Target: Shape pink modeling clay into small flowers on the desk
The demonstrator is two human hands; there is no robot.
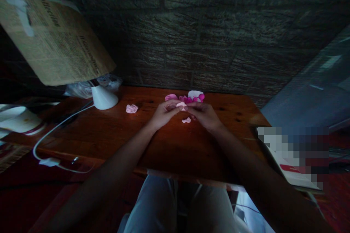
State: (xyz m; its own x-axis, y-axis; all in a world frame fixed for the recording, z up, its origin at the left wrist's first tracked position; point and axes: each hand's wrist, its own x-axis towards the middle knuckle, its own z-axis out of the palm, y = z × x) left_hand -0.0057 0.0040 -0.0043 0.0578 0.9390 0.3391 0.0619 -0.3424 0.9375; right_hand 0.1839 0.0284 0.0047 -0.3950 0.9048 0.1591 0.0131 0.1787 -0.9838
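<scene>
Both hands meet over the middle of the wooden table, pinching a small pale pink piece [181, 106] between thumbs and fingers. It looks like soft clay or crumpled paper; I cannot tell which. My left hand [164, 113] grips its left side, while my right hand [204, 114] has its right side. Just below the fingers lies a smaller pale pink scrap [186, 120]. Behind the hands are a pink piece [171, 97], several bright magenta bits [201, 97] and a white piece [195, 94], partly hidden. A pale pink lump [131, 109] rests apart to the left.
A lamp with a newsprint shade [62, 43] and white base [104, 97] stands at the left, its white cord [45, 138] hanging over the edge. Clear plastic [79, 90] lies behind it. A white cup [19, 119] is far left. A stone-block wall [175, 32] rises behind the table [115, 134].
</scene>
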